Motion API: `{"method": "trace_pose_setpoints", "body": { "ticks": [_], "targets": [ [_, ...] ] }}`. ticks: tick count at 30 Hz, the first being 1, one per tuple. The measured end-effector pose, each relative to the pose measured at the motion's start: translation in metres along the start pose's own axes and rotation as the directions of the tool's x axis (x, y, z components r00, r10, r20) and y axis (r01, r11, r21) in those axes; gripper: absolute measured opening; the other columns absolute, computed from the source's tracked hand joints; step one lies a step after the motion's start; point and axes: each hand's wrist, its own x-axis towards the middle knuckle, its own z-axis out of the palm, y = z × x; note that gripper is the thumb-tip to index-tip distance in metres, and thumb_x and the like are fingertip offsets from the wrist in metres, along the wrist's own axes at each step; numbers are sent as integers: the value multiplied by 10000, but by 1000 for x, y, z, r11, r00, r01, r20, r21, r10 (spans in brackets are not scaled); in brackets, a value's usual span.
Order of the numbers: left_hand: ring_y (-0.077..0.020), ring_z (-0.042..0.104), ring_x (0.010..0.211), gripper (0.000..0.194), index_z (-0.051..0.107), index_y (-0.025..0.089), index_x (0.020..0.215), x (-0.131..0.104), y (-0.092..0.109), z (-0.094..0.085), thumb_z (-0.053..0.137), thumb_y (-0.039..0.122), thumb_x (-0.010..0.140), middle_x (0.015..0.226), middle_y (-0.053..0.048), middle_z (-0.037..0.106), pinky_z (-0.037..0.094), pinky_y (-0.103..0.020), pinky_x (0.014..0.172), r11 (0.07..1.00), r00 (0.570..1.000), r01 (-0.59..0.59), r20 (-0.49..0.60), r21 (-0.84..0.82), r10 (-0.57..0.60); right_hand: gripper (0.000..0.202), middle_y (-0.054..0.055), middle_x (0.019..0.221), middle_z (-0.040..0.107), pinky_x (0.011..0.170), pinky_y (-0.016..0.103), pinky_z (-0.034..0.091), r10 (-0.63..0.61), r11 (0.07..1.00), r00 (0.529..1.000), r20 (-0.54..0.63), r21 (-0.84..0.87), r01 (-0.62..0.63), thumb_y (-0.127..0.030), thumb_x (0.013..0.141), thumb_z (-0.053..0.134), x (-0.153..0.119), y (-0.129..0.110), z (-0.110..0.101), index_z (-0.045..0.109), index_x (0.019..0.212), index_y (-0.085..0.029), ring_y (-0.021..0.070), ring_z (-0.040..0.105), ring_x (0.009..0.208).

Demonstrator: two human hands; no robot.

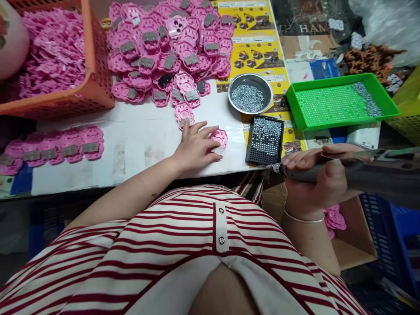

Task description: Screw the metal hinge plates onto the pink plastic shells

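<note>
My left hand (197, 146) rests palm down on the white work surface. Its thumb and index finger hold a pink plastic case part (219, 136) with a metal plate, the other fingers spread. A second pink part (184, 113) lies at the little fingertip. My right hand (315, 179) is wrapped round a dark powered screwdriver (367, 173), held level. The driver's tip is by the front edge of a black perforated screw tray (265, 142); whether a screw is on it is too small to tell. Small screws cover the tray's back part.
A heap of pink parts (170, 43) lies behind, beside an orange basket (98, 83) of pink pieces. Several pink parts (72, 144) stand in a row at left. A metal bowl (269, 98) of screws and a green tray (295, 120) sit at right.
</note>
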Motion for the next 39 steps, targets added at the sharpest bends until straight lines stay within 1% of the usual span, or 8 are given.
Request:
{"method": "trace_pose_setpoints", "body": {
  "ticks": [5,11,16,19,27,33,35,39],
  "targets": [
    [-369,400,1394,266,782,299,1008,9,21,12,764,470,805,1426,-48,590,122,-704,1181,998,999,37,-12,-55,-38,185,-73,525,396,393,264,377,21,997,1000,-1,-70,-21,-442,818,627,0,1,4,596,867,-266,69,420,404],
    [-372,424,1368,274,777,288,1001,14,31,18,743,486,814,1408,-53,598,128,-707,1184,997,999,46,-10,-66,-47,236,-90,511,340,364,259,355,-17,997,999,-45,-72,14,-508,818,641,6,16,8,568,886,-294,79,357,371],
    [-368,414,1379,276,770,288,1016,9,35,20,722,488,832,1408,-52,599,97,-697,1200,998,996,53,-64,-45,-55,265,-63,640,413,406,276,414,56,995,997,-57,-76,-60,-526,821,640,3,28,14,559,956,-312,79,414,420],
    [-364,423,1374,265,767,292,1025,5,37,20,706,482,850,1405,-52,604,105,-695,1197,998,995,53,-80,-28,-55,278,-48,693,447,412,278,415,87,992,996,-22,-92,-88,-549,822,626,1,30,17,548,952,-316,77,411,436],
    [-365,428,1372,268,766,301,1030,3,36,21,696,493,856,1397,-46,610,107,-691,1198,998,995,47,-89,-30,-50,294,-43,667,424,425,293,431,112,982,993,-23,-151,-114,-587,824,607,2,33,16,567,961,-330,102,417,444],
    [-368,435,1364,279,765,304,1043,3,36,20,700,497,852,1393,-46,614,115,-697,1197,999,995,45,-87,-28,-47,252,-51,677,477,419,264,446,94,994,995,28,-59,-92,-530,824,633,0,44,14,605,958,-319,78,450,438],
    [-373,429,1368,289,764,299,1050,3,36,20,695,501,854,1397,-51,610,110,-704,1196,999,996,45,-81,-30,-47,242,-60,663,480,432,268,462,90,993,996,8,-82,-89,-521,822,640,-1,46,13,598,967,-331,83,452,435],
    [-370,423,1373,296,763,293,1053,3,36,19,695,502,856,1402,-53,605,109,-698,1203,999,996,47,-71,-28,-49,308,-52,710,506,453,273,493,154,976,988,-25,-155,-156,-573,805,635,-2,45,12,595,961,-310,78,480,450]
  ]
}}
